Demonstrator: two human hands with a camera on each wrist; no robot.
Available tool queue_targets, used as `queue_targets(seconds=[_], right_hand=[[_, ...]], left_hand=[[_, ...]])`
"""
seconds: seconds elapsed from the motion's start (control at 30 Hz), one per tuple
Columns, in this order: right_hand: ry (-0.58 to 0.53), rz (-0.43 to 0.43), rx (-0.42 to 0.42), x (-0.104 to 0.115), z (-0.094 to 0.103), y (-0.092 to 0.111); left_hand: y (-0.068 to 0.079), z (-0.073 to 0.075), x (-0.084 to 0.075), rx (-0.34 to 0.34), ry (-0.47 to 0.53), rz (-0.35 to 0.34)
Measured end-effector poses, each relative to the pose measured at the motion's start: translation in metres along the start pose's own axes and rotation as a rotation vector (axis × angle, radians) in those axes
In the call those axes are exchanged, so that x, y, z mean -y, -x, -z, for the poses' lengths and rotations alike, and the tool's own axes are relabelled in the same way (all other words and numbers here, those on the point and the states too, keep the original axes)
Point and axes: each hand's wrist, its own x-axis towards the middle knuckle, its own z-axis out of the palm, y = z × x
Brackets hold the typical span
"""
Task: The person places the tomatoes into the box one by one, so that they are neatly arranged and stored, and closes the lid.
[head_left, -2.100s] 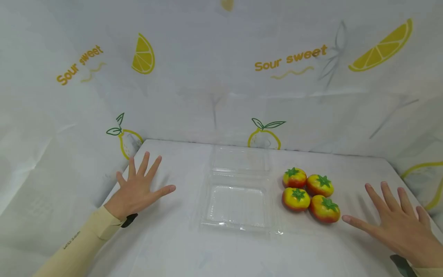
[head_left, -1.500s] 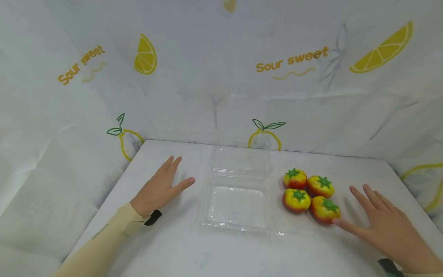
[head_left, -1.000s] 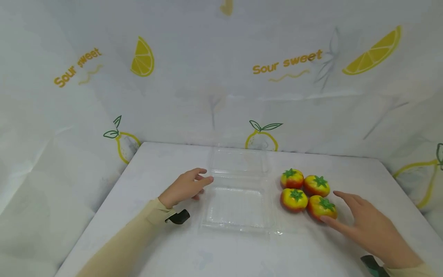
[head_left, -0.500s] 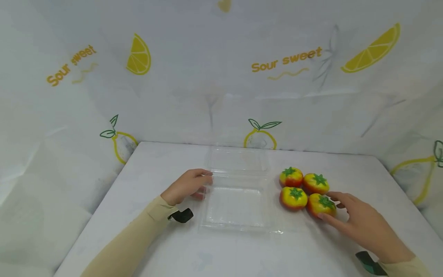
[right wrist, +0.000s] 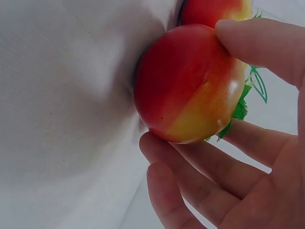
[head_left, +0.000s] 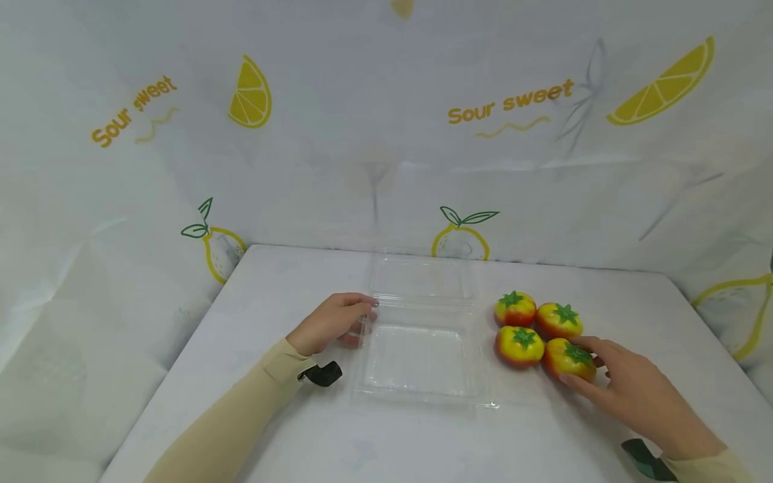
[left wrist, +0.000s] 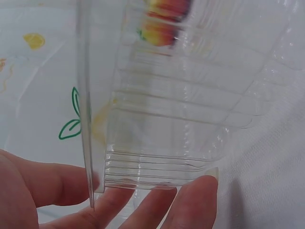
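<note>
A clear plastic clamshell container [head_left: 417,362] lies on the table with its lid [head_left: 421,276] folded back. My left hand [head_left: 332,323] pinches the container's left rim. In the left wrist view the thumb [left wrist: 57,183] is on one side of the rim and the fingers are against the ribbed wall. Right of the container sit several red-and-yellow toy tomatoes with green star-shaped tops. My right hand [head_left: 634,389] grips the front right toy tomato [head_left: 566,359]. Its thumb [right wrist: 262,45] and fingertips lie on opposite sides of the fruit in the right wrist view, close to the table.
Three other toy tomatoes stand close against the gripped one: a front left one [head_left: 518,347], a back left one [head_left: 514,308] and a back right one [head_left: 558,320]. A white cloth printed with lemons [head_left: 461,243] hangs behind the white table [head_left: 290,275].
Both hands have moved inward from spread-out positions beside the table's sides. The left has taken hold of the container's rim, and the right has closed round the front right toy tomato.
</note>
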Motion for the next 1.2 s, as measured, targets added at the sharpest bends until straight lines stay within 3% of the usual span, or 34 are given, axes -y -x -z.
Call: queue_targets(seconds=[0.3,0.6,0.87,1.2], right_hand=[[0.007,-0.012,-0.005,0.005,0.006,0.002],[0.023,0.071,-0.100,0.019,0.027,0.005],[0.041,0.170,-0.154,0.055,0.047,-0.007],[-0.011,0.284,-0.115,0.119,0.052,-0.029]], left_hand=[[0.001,0.003,0.003,-0.003,0.006,-0.001],[0.004,0.008,0.010,0.002,0.027,0.003],[0.004,0.008,0.008,0.009,0.028,0.000],[-0.001,0.005,0.002,0.029,0.011,-0.017]])
